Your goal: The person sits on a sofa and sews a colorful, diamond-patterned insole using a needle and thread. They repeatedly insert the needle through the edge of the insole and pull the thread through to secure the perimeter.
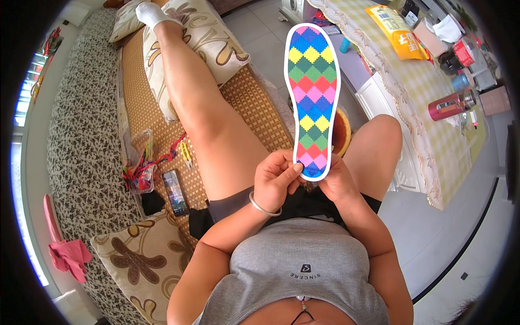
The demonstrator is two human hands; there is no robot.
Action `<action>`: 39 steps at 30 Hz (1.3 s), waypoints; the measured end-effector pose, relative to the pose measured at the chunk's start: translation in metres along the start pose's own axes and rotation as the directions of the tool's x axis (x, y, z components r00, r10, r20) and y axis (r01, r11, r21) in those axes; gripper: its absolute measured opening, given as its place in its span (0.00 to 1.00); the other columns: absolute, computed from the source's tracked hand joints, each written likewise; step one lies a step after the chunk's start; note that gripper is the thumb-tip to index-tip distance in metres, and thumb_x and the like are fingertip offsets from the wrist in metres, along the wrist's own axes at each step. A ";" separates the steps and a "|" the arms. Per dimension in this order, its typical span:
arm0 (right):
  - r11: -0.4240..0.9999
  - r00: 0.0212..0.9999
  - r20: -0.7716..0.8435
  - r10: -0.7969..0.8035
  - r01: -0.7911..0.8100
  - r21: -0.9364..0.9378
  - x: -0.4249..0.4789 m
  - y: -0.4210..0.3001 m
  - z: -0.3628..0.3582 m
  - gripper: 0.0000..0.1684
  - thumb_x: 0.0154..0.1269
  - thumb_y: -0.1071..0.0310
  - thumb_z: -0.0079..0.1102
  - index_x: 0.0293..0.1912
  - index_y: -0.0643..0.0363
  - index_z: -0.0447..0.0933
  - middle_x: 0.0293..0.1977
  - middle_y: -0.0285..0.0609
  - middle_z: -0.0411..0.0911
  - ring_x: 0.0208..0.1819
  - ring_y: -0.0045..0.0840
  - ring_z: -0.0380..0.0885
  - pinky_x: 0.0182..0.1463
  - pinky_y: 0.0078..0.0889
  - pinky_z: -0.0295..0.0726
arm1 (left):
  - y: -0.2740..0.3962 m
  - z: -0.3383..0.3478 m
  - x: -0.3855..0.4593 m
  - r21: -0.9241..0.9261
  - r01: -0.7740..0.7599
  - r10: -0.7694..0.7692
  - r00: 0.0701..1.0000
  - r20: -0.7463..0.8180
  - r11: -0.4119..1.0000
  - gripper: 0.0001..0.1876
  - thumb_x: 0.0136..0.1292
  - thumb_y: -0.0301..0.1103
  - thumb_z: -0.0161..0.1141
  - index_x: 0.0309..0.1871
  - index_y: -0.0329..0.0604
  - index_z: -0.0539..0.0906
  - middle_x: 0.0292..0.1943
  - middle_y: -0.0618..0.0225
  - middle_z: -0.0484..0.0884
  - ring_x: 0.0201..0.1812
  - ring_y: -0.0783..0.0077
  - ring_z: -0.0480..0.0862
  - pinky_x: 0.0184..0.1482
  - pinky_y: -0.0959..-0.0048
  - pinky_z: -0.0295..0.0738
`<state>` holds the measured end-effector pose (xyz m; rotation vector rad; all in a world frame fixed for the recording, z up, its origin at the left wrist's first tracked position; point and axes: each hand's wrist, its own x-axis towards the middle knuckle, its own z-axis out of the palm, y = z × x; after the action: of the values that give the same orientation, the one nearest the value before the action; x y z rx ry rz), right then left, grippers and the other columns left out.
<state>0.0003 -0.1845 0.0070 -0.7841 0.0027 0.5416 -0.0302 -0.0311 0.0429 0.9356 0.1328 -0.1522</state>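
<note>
A cross-stitched insole (312, 95) with a white edge and rows of coloured diamonds is held up over my lap, its toe end pointing away from me. My left hand (273, 183), with a bangle at the wrist, pinches the heel's left edge; the thumb lies on the stitched face, on the blue heel diamonds. At the heel's right edge is my right hand (339, 180), gripping from the side and below, with part of its fingers hidden behind the insole. The insole's back is out of sight.
On the woven sofa mat (260, 103) at my left lie yellow thread snips (186, 154), a phone (175, 191) and a clear plastic box (143, 162) with coloured yarn. Beyond the insole stands a round container (343, 132). A cloth-covered table (410, 93) at the right bears a red flask (451, 105).
</note>
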 end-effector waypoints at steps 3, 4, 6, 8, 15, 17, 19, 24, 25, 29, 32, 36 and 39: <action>0.971 0.996 -0.061 -0.057 0.041 -0.236 -0.005 -0.015 0.017 0.08 0.62 0.72 0.61 0.41 0.64 0.79 0.33 0.32 0.80 0.33 0.14 0.76 0.37 0.14 0.73 | 0.001 -0.004 0.003 -0.104 0.084 -0.081 0.996 0.027 0.991 0.06 0.67 0.24 0.53 0.45 0.35 0.75 0.26 0.65 0.79 0.19 0.83 0.70 0.19 0.85 0.59; 0.929 0.993 -0.053 -0.107 0.081 -0.360 -0.007 -0.017 0.020 0.07 0.62 0.73 0.60 0.40 0.65 0.79 0.32 0.33 0.80 0.33 0.14 0.77 0.37 0.15 0.74 | -0.002 -0.008 0.007 -0.238 0.127 -0.106 0.990 0.098 0.963 0.06 0.67 0.25 0.53 0.45 0.36 0.75 0.26 0.65 0.78 0.18 0.84 0.68 0.18 0.85 0.58; 0.704 0.955 0.012 -0.297 0.227 -0.673 -0.010 -0.026 0.043 0.05 0.63 0.77 0.57 0.39 0.67 0.77 0.30 0.38 0.80 0.33 0.16 0.78 0.34 0.19 0.75 | -0.016 -0.023 0.015 -0.474 0.232 -0.127 0.961 0.244 0.849 0.07 0.68 0.26 0.52 0.47 0.37 0.75 0.26 0.65 0.77 0.17 0.84 0.66 0.18 0.85 0.57; 0.465 0.905 0.131 -0.404 0.327 -0.823 -0.012 -0.028 0.057 0.05 0.58 0.78 0.57 0.37 0.64 0.77 0.28 0.45 0.79 0.29 0.29 0.80 0.32 0.28 0.76 | -0.026 -0.034 0.015 -0.616 0.364 -0.131 0.911 0.390 0.699 0.11 0.66 0.26 0.52 0.51 0.38 0.73 0.26 0.66 0.75 0.15 0.83 0.67 0.18 0.85 0.57; 0.293 0.835 0.285 -0.471 0.453 -0.842 -0.012 -0.028 0.067 0.08 0.55 0.79 0.58 0.37 0.62 0.75 0.27 0.46 0.77 0.28 0.39 0.79 0.31 0.35 0.76 | -0.032 -0.038 0.013 -0.693 0.437 -0.095 0.876 0.474 0.573 0.12 0.70 0.36 0.50 0.52 0.41 0.73 0.19 0.71 0.72 0.13 0.87 0.65 0.15 0.85 0.56; 0.289 0.826 0.306 -0.473 0.473 -0.832 -0.013 -0.027 0.065 0.09 0.55 0.83 0.57 0.38 0.64 0.76 0.28 0.46 0.78 0.28 0.36 0.79 0.31 0.31 0.77 | -0.032 -0.037 0.013 -0.693 0.445 -0.097 0.872 0.481 0.568 0.12 0.71 0.39 0.50 0.50 0.43 0.74 0.19 0.71 0.71 0.12 0.87 0.64 0.14 0.85 0.55; 0.291 0.838 0.306 -0.452 0.463 -0.837 -0.015 -0.030 0.066 0.08 0.56 0.82 0.57 0.37 0.63 0.76 0.29 0.46 0.78 0.29 0.36 0.79 0.32 0.31 0.77 | -0.034 -0.037 0.014 -0.682 0.438 -0.083 0.869 0.487 0.585 0.12 0.71 0.41 0.49 0.49 0.44 0.74 0.18 0.71 0.71 0.11 0.87 0.63 0.12 0.86 0.55; 0.335 0.853 0.284 -0.437 0.448 -0.829 -0.016 -0.031 0.065 0.06 0.57 0.78 0.55 0.37 0.61 0.75 0.28 0.47 0.77 0.29 0.41 0.78 0.31 0.37 0.76 | -0.032 -0.036 0.014 -0.670 0.439 -0.115 0.875 0.470 0.599 0.11 0.72 0.40 0.47 0.47 0.44 0.74 0.17 0.69 0.71 0.10 0.86 0.62 0.11 0.86 0.55; 0.360 0.860 0.270 -0.433 0.440 -0.823 -0.017 -0.031 0.065 0.06 0.57 0.78 0.55 0.37 0.61 0.75 0.28 0.47 0.77 0.29 0.41 0.78 0.31 0.36 0.76 | -0.031 -0.035 0.014 -0.669 0.439 -0.114 0.874 0.472 0.600 0.11 0.72 0.40 0.47 0.47 0.44 0.74 0.17 0.69 0.71 0.10 0.85 0.62 0.11 0.86 0.55; 0.425 0.889 0.247 -0.386 0.409 -0.808 -0.018 -0.032 0.065 0.07 0.60 0.81 0.55 0.39 0.64 0.77 0.30 0.46 0.79 0.29 0.31 0.80 0.34 0.27 0.77 | -0.033 -0.035 0.013 -0.708 0.436 -0.110 0.882 0.458 0.556 0.11 0.72 0.39 0.47 0.45 0.41 0.74 0.17 0.67 0.73 0.10 0.83 0.65 0.12 0.85 0.59; 0.408 0.885 0.256 -0.389 0.415 -0.813 -0.020 -0.035 0.068 0.07 0.60 0.81 0.54 0.38 0.64 0.77 0.30 0.46 0.79 0.29 0.30 0.80 0.34 0.26 0.77 | -0.034 -0.037 0.014 -0.712 0.454 -0.123 0.876 0.466 0.536 0.11 0.72 0.38 0.47 0.45 0.40 0.75 0.17 0.66 0.72 0.10 0.82 0.67 0.14 0.84 0.64; 0.448 0.878 0.244 -0.411 0.428 -0.785 -0.019 -0.033 0.067 0.06 0.59 0.78 0.55 0.38 0.62 0.76 0.28 0.47 0.78 0.30 0.39 0.79 0.32 0.34 0.77 | -0.034 -0.035 0.013 -0.716 0.456 -0.120 0.875 0.469 0.528 0.11 0.72 0.37 0.47 0.45 0.39 0.75 0.15 0.66 0.72 0.10 0.81 0.68 0.19 0.82 0.71; 0.449 0.873 0.254 -0.417 0.441 -0.777 -0.019 -0.032 0.066 0.06 0.59 0.78 0.56 0.38 0.62 0.76 0.28 0.47 0.78 0.30 0.39 0.80 0.33 0.34 0.77 | -0.035 -0.034 0.013 -0.722 0.460 -0.087 0.867 0.490 0.517 0.10 0.72 0.36 0.47 0.47 0.40 0.74 0.14 0.65 0.71 0.10 0.81 0.68 0.22 0.80 0.74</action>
<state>-0.0143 -0.1672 0.0795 -1.6534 -0.5125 0.0083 -0.0256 -0.0248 -0.0071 -0.1123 -0.0354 -0.5385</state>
